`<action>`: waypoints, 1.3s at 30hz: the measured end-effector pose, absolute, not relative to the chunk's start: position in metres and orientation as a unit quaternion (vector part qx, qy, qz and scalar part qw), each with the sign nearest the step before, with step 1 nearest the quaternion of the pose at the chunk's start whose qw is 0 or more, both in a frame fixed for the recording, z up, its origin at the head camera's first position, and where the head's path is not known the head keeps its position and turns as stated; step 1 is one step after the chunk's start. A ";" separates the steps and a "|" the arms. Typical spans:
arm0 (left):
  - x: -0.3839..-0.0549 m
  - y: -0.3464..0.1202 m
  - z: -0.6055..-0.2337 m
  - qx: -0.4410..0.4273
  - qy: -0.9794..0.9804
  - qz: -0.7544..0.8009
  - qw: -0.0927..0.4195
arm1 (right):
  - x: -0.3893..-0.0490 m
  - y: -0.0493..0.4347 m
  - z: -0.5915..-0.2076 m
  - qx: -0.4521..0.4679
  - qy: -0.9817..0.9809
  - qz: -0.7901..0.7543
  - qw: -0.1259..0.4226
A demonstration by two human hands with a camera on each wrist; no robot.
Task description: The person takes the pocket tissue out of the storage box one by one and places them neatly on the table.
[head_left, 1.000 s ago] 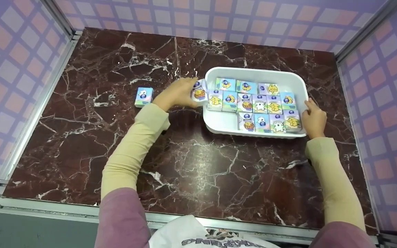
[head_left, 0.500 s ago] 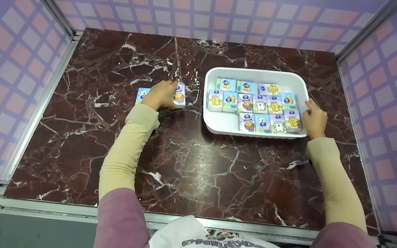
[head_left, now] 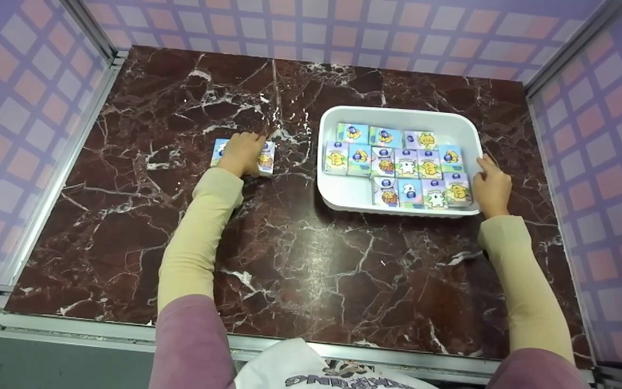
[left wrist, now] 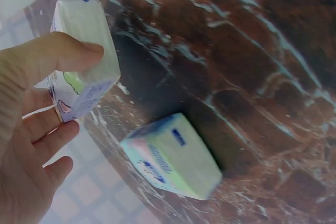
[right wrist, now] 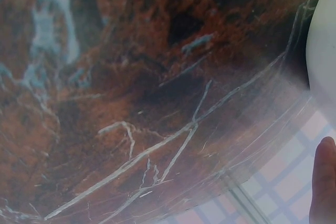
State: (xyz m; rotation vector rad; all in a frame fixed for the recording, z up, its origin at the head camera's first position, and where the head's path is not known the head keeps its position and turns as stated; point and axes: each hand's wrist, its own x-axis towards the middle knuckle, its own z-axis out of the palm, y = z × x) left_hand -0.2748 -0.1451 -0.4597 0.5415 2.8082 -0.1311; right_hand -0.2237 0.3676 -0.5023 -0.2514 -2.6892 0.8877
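My left hand [head_left: 243,154] pinches a small purple-white tissue pack [head_left: 267,160] between thumb and fingers, left of the tub. In the left wrist view the thumb presses the pale side of the pack [left wrist: 92,30]. Close by, a blue-green tissue pack [left wrist: 176,158] stands on the marble; in the head view my hand partly covers this blue pack [head_left: 218,150]. My right hand [head_left: 493,188] grips the right rim of a white plastic tub [head_left: 346,193]. Only one fingertip [right wrist: 324,171] and a bit of the tub's wall [right wrist: 324,51] show in the right wrist view.
Several tissue packs [head_left: 407,163] with cartoon animals lie in rows inside the tub, with bare floor at its front left corner. The dark red marble tabletop [head_left: 311,270] is bounded by checked purple panels [head_left: 343,32] at the back and both sides.
My left hand has carried the purple-white tissue pack leftward from the tub's left rim to beside the blue pack. The right hand and the tub have stayed in place.
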 end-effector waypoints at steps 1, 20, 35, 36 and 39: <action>-0.275 -0.147 -0.461 0.184 0.972 -0.045 0.142 | -0.224 0.368 -0.502 -0.088 -0.935 0.309 0.148; -0.274 -0.159 -0.471 0.153 0.973 -0.018 0.169 | -0.223 0.369 -0.503 -0.089 -0.936 0.306 0.149; -0.278 -0.167 -0.478 0.128 0.976 -0.023 0.177 | -0.224 0.368 -0.503 -0.088 -0.937 0.302 0.154; -0.278 -0.167 -0.479 0.126 0.976 -0.019 0.176 | -0.224 0.368 -0.503 -0.087 -0.937 0.302 0.154; -0.278 -0.169 -0.481 0.119 0.977 -0.011 0.175 | -0.224 0.368 -0.503 -0.086 -0.936 0.303 0.156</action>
